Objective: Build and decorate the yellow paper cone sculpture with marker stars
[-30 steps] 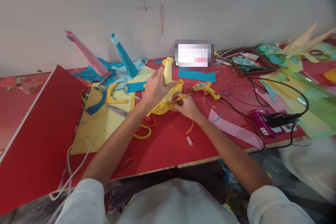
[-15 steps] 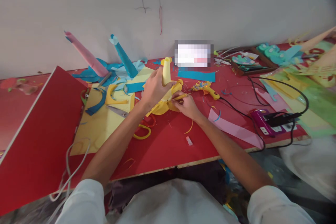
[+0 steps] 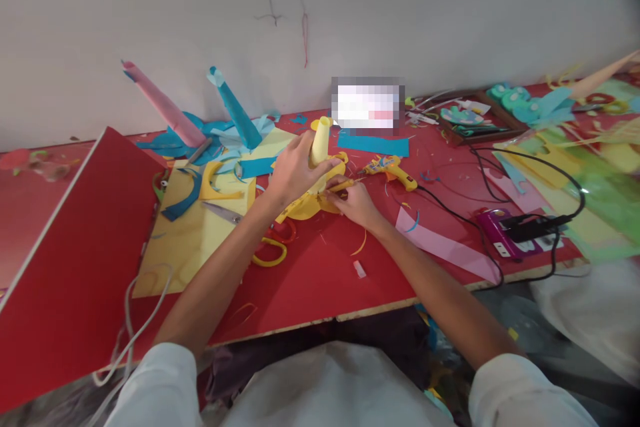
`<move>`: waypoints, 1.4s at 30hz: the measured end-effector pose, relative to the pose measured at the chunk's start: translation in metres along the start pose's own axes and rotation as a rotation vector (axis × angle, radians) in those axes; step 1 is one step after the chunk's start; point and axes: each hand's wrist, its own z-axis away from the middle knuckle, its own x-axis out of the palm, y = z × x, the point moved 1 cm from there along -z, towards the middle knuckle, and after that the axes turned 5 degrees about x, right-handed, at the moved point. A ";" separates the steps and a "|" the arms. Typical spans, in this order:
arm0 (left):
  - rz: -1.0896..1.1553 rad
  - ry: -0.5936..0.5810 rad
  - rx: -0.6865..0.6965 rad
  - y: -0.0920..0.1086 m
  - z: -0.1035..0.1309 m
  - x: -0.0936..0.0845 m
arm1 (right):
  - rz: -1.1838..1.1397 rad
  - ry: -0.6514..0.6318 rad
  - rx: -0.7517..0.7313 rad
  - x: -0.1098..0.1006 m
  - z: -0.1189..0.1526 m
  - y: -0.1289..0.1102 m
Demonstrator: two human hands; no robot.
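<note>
Since the earlier frame, the top of the pale yellow paper cone has tipped slightly rightward. Red tabletop: supports all work. Pink paper cone and blue paper cone: 2 rolled forms, apparently shaped. Yellow petalled cutout: mid-table, under the pale yellow paper cone; cutting and rolling look done, attachment at the base looks unfinished. Left hand: wrapped about that cone. Right hand: narrow pinch on a yellow pencil-like tool, angled toward the base. Glue gun: unheld, just beside. Obscured: much of the base, behind the left hand; the tool's tip is indistinct. Joint soundness: cannot tell.
</note>
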 end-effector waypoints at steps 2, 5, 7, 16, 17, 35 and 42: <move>-0.003 -0.016 0.008 0.000 0.000 -0.001 | 0.000 -0.002 -0.002 0.000 0.000 0.000; -0.038 -0.025 -0.005 0.000 -0.001 -0.002 | -0.009 -0.018 -0.004 0.000 0.002 0.000; -0.057 -0.025 -0.010 0.000 -0.001 -0.003 | -0.013 -0.032 -0.001 -0.001 0.002 0.000; -0.061 -0.033 -0.013 0.003 -0.002 -0.005 | 0.009 -0.066 -0.021 0.000 0.003 -0.006; -0.062 -0.032 -0.014 0.003 -0.002 -0.005 | 0.021 -0.070 -0.021 0.000 0.003 -0.007; -0.083 -0.037 0.003 0.005 -0.002 -0.007 | -0.072 -0.029 0.018 0.001 0.001 0.000; -0.081 -0.041 -0.010 0.004 -0.002 -0.006 | -0.150 -0.047 0.081 0.001 -0.001 0.006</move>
